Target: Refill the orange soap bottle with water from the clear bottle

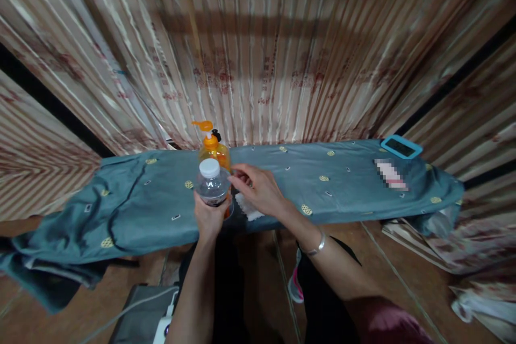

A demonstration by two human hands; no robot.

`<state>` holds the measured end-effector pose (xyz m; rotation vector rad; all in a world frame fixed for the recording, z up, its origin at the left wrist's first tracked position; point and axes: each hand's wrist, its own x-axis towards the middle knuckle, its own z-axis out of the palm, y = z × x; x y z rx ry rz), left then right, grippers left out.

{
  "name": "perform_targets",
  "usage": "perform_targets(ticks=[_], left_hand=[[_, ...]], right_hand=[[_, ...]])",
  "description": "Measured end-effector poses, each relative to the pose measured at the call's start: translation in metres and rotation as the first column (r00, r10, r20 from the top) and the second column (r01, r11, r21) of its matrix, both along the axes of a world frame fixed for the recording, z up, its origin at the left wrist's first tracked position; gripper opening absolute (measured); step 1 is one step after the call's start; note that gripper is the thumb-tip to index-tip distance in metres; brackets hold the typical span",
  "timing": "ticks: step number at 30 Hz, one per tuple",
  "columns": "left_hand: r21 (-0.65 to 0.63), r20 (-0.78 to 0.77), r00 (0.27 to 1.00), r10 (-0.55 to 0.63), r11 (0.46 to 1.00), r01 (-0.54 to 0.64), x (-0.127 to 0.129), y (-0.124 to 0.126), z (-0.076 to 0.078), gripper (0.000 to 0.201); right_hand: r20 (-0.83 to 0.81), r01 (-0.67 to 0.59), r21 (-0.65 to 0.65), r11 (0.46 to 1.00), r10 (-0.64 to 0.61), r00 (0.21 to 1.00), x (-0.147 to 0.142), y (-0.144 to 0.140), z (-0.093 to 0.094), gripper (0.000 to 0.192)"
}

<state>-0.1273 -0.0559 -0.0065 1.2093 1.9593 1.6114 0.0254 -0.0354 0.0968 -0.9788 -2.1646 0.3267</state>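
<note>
While the left hand wraps its fingers firmly around the lower body of a small clear water bottle, holding it upright above the near edge of the board, the right hand hovers just beside it with fingers loosely spread and closed on nothing. Its fingertips point toward the bottle's shoulder, near the white cap, which is on. Under the right palm lies a folded white cloth on the blue-green fabric that drapes the long ironing board. Right behind the bottle stands an orange pump bottle, so close that the two overlap in this view; whether they touch is hard to say. Farther right on the fabric sit a blurred-out flat item and a teal-framed phone-like thing at the far end. A striped curtain hangs behind everything.

As a judgement: the bottle is held only around its base, so a careless twist could tip it or knock the pump bottle over, and spilled water would soak the fabric and cloth. The fabric's loose left end hangs off the board and could slide if tugged.
</note>
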Motion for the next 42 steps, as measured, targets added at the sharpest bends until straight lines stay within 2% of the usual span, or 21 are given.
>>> perform_targets(ticks=[3, 5, 10, 17, 24, 26, 30, 34, 38, 41, 42], left_hand=[[-0.060, 0.000, 1.000, 0.009, 0.998, -0.009, 0.002, 0.000, 0.003, 0.077], [-0.074, 0.004, 1.000, 0.006, 0.997, -0.006, 0.002, 0.000, 0.004, 0.074], [-0.032, 0.041, 0.999, -0.014, 0.999, 0.015, 0.001, 0.000, 0.006, 0.072], [-0.037, 0.051, 0.998, -0.022, 0.999, 0.024, 0.000, 0.001, 0.008, 0.072], [-0.016, 0.038, 0.998, -0.044, 0.999, 0.044, -0.001, 0.005, 0.005, 0.075], [-0.026, 0.038, 0.998, -0.049, 0.998, 0.050, -0.001, 0.004, 0.007, 0.075], [-0.085, 0.015, 0.999, -0.037, 0.996, 0.038, -0.001, 0.003, 0.011, 0.074], [-0.070, 0.022, 0.999, -0.038, 0.997, 0.039, -0.001, 0.003, 0.011, 0.073], [-0.075, 0.016, 0.999, -0.037, 0.996, 0.038, 0.000, 0.003, 0.012, 0.074], [-0.070, 0.026, 0.999, -0.035, 0.997, 0.037, 0.000, 0.003, 0.011, 0.076], [-0.063, 0.024, 0.999, -0.032, 0.997, 0.034, 0.000, 0.003, 0.011, 0.078]], right_hand=[[0.180, 0.043, 0.124, 0.991, -0.065, 0.982, -0.032, 0.005, 0.037, 0.058], [0.281, 0.070, 0.184, 0.980, -0.120, 0.952, -0.048, 0.013, 0.050, 0.065], [0.459, -0.054, 0.243, 0.968, -0.066, 0.886, -0.064, 0.029, 0.054, 0.045], [0.590, -0.179, 0.213, 0.961, 0.019, 0.807, -0.059, 0.036, 0.056, 0.052], [0.747, -0.333, 0.070, 0.940, 0.172, 0.642, -0.060, 0.027, 0.091, 0.019], [0.759, -0.364, 0.041, 0.930, 0.207, 0.617, -0.062, 0.024, 0.097, 0.018], [0.732, -0.310, 0.087, 0.947, 0.151, 0.665, -0.066, 0.026, 0.094, 0.035], [0.732, -0.306, 0.091, 0.948, 0.145, 0.666, -0.068, 0.032, 0.091, 0.024], [0.765, -0.331, 0.033, 0.943, 0.189, 0.616, -0.069, 0.028, 0.110, 0.023], [0.700, -0.318, 0.051, 0.947, 0.193, 0.687, -0.055, 0.026, 0.126, 0.030], [0.671, -0.295, 0.051, 0.954, 0.186, 0.718, -0.046, 0.028, 0.127, 0.026]])
